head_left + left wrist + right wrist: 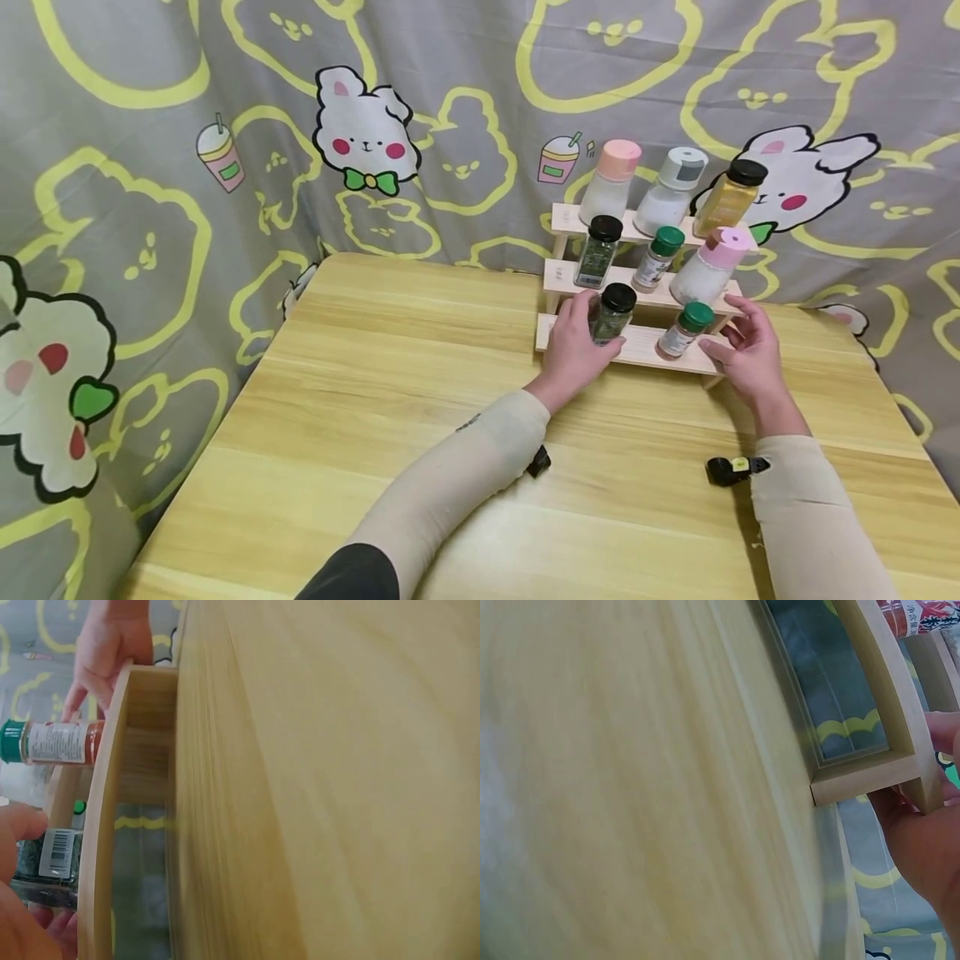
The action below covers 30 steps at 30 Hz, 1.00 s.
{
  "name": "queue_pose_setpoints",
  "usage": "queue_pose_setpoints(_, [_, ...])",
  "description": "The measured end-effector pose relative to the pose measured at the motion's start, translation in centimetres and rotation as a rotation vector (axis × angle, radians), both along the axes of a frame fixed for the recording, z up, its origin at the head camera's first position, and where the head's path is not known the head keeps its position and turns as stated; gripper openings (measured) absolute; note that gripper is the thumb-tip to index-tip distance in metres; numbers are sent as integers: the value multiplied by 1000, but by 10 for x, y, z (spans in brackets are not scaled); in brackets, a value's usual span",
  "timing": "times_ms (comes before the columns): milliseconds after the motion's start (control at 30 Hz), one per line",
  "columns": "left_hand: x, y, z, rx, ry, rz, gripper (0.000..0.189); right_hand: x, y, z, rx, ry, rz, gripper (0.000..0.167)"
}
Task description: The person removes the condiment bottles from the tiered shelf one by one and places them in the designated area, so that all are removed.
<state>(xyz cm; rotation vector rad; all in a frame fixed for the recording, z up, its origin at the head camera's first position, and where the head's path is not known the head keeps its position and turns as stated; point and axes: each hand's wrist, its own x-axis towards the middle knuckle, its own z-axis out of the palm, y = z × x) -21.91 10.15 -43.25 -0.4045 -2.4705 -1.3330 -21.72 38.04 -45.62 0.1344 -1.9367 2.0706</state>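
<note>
On the bottom tier of a three-tier wooden spice rack (645, 354), a black-lidded glass spice jar (617, 312) stands at the left. My left hand (573, 350) holds this jar, thumb at its front and fingers at its far side; the left wrist view shows a barcode label on the jar (56, 855). With my right hand (750, 354) I grip the right end of the rack, thumb near the bottom tier's front edge. In the right wrist view, that hand (926, 840) is at the rack's lower corner. A small green-capped spice bottle (684, 332) stands between the hands.
The middle tier holds a black-lidded jar (598, 254), a green-capped bottle (657, 260) and a pink-capped shaker (707, 267). Above them stand a pink-capped shaker (611, 183), a white-capped shaker (671, 192) and a yellow spice jar (730, 200). A patterned curtain (465, 167) hangs behind the wooden table (360, 358).
</note>
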Motion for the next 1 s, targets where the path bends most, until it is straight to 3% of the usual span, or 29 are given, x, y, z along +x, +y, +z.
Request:
queue_pose_setpoints(300, [-1,5,-4,43,-8,22,72,1,1,-1,19,-30,2,80])
queue_pose_setpoints(633, [-2,10,-6,97,55,51,67,1,-1,2,3,-69,21,80])
queue_pose_setpoints(1000, [1,5,-2,113,76,39,68,1,2,2,-23,-43,31,81])
